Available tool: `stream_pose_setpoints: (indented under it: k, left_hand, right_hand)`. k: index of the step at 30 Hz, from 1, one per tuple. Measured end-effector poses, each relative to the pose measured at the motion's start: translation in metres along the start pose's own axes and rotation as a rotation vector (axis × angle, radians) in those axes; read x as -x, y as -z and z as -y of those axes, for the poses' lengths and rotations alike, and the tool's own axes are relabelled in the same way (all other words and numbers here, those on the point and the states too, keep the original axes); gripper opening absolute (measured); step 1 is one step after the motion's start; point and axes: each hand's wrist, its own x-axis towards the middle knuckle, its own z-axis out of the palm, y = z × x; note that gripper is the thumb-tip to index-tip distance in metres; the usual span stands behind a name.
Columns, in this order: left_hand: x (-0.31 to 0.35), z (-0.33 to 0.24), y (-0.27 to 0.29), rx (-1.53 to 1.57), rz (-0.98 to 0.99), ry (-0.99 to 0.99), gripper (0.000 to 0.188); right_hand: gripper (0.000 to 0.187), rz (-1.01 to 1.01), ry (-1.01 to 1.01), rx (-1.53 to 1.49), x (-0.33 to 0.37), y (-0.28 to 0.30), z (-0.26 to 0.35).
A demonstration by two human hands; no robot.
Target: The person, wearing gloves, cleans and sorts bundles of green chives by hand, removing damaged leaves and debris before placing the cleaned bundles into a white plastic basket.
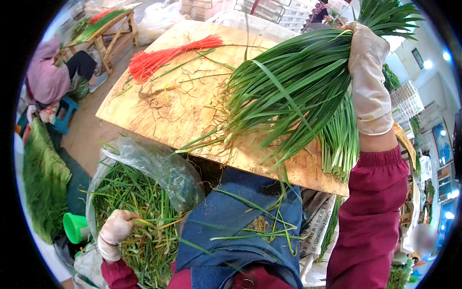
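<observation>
One wooden board (pixel 159 120) serves as the work surface, tilted across the person's lap; it carries scattered roots, dry strands and soil, which suggests trimming is well under way. One large bunch of green chives (pixel 288 91) lies across the board's right half, leaf tips fanning left, cut stem ends hanging over the near right edge. The right hand (pixel 368 82), gloved, is closed around this bunch near its upper part, grasping it firmly. One plastic-lined basin (pixel 159 166) sits at lower left, holding a heap of discarded leaves and trimmings; it looks roughly half full. The left hand (pixel 115 233), also gloved, is clenched on a small tuft of waste strands (pixel 154 224) over that heap. One bundle of red ties (pixel 163 55) rests on the board's far side, unused; the held bunch carries no tie, so binding appears outstanding. One green cup (pixel 74 227) stands beside the basin. Loose blades lie on the blue apron (pixel 240 212). Judged stage: cleaning nearly complete for this bunch, tying still left.
</observation>
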Motion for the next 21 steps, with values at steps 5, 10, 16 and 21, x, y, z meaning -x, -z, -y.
stream_pose_setpoints:
  k: [5,10,16,21]
  left_hand:
    - [-0.024,-0.073,-0.018,-0.342,-0.508,-0.372,0.064]
    - [-0.122,-0.201,-0.063,0.098,-0.633,-0.719,0.090]
    - [-0.162,-0.240,-0.121,0.021,-0.779,-0.633,0.053]
    - [-0.119,-0.190,-0.079,0.082,-0.543,-0.647,0.017]
  right_hand:
    - [0.018,0.050,0.017,-0.006,0.007,-0.005,0.009]
    - [0.022,0.129,-0.149,-0.196,0.018,0.008,0.061]
    - [0.019,0.085,-0.023,0.012,0.031,-0.005,0.046]
    - [0.019,0.103,-0.048,0.071,0.026,0.006,0.029]
